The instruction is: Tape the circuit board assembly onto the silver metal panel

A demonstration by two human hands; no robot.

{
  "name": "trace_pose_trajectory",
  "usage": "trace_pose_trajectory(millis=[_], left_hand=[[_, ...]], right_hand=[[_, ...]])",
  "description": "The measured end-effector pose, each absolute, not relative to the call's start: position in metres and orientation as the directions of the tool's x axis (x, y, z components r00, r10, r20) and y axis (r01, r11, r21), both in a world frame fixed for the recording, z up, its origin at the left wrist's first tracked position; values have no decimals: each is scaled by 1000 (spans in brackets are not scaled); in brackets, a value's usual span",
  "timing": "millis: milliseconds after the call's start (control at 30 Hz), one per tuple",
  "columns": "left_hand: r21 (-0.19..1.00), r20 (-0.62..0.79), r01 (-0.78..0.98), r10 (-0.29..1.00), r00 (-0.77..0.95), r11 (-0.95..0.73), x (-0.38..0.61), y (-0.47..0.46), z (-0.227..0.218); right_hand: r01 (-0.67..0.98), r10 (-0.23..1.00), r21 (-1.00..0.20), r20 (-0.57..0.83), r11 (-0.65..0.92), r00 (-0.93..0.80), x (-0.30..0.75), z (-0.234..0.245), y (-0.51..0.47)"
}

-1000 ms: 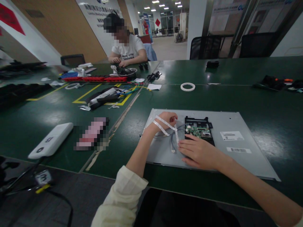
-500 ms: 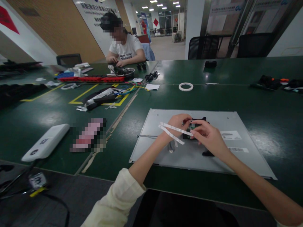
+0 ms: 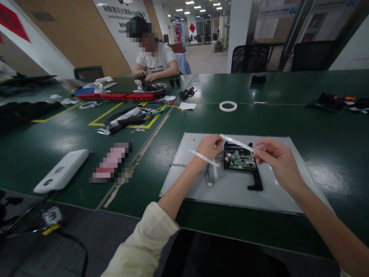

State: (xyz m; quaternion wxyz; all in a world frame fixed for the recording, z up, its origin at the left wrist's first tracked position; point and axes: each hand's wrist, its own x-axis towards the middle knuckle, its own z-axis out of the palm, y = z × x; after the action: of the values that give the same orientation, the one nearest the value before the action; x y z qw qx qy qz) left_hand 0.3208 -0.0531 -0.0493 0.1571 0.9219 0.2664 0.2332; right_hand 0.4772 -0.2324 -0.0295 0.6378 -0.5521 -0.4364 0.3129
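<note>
A grey metal panel (image 3: 291, 192) lies flat on the green table in front of me. A green circuit board (image 3: 240, 161) sits in a black bracket on it. My right hand (image 3: 278, 163) pinches one end of a white tape strip (image 3: 236, 142) held above the board. The other end of that strip is at the fingers of my left hand (image 3: 208, 147), which are closed on it. A second white strip (image 3: 203, 157) hangs across my left wrist. Thin grey wires (image 3: 177, 166) run left from the board.
A white tape roll (image 3: 228, 106) lies beyond the panel. A white device (image 3: 62, 171) and a blurred pink object (image 3: 112, 162) lie at the left. Another person (image 3: 154, 57) works at the far side among cables and red trays (image 3: 115, 96). Black chairs (image 3: 250, 57) stand behind.
My right hand rose from the panel to my left hand, took one tape strip and pulled it out to the right. My left hand moved right over the board, then back a little.
</note>
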Motion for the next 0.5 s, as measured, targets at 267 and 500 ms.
trace_pose_trajectory(millis=[267,500], left_hand=[[394,458,291,461,760,-872,324,-58,-45],[445,468,195,413,782,-874,336,-71,-49]], right_hand=[[-156,810,-987,-65,33,583,514,-57,-236],[-198,775,-980,-115,13,621,513,-66,-231]])
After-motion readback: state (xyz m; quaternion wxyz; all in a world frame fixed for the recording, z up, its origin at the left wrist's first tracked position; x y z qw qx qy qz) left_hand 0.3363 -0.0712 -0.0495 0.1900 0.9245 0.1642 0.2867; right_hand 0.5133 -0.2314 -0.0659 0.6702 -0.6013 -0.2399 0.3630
